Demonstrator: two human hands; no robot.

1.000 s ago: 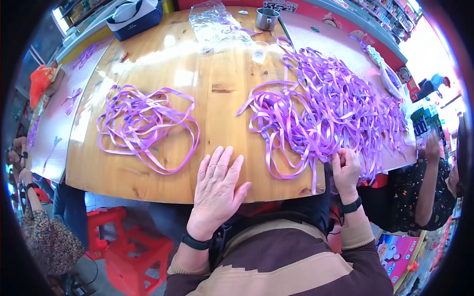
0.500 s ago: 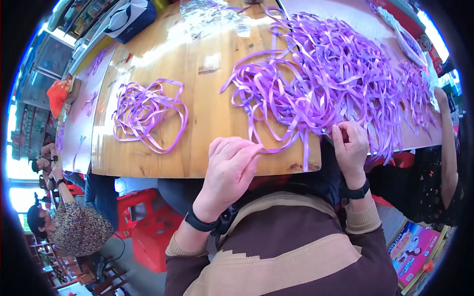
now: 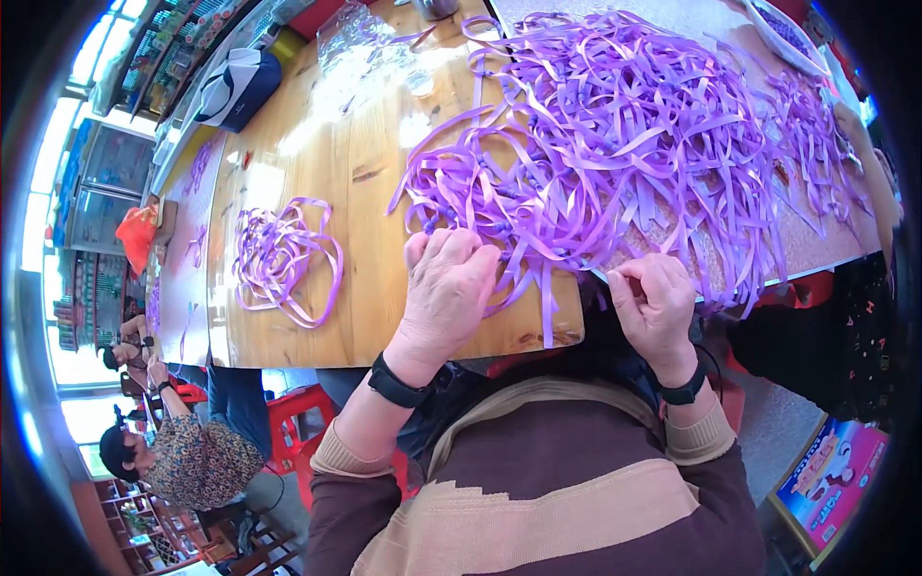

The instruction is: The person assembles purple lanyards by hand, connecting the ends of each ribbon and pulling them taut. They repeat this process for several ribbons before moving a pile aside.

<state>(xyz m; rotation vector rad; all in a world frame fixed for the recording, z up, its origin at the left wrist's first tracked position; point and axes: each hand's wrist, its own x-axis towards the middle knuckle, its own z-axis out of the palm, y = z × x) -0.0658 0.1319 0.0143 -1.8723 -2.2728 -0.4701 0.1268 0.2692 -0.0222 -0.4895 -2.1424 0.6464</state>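
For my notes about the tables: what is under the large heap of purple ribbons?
Parts of a wooden tabletop and a pale pink tabletop. Anything beneath the purple ribbon heap's dense middle is hidden.

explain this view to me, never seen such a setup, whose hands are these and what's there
No machine here: these are a person's own bare left hand and right hand. The camera is worn on the head and looks down; its wide fisheye lens bends straight edges near the rim. On the wooden tabletop lies a small heap of purple ribbon to the left; a far bigger ribbon pile on the right reaches past the wood. The left hand is at the pile's near edge; the right is close by, fingers curled. Whether either grips a ribbon, I can't tell.
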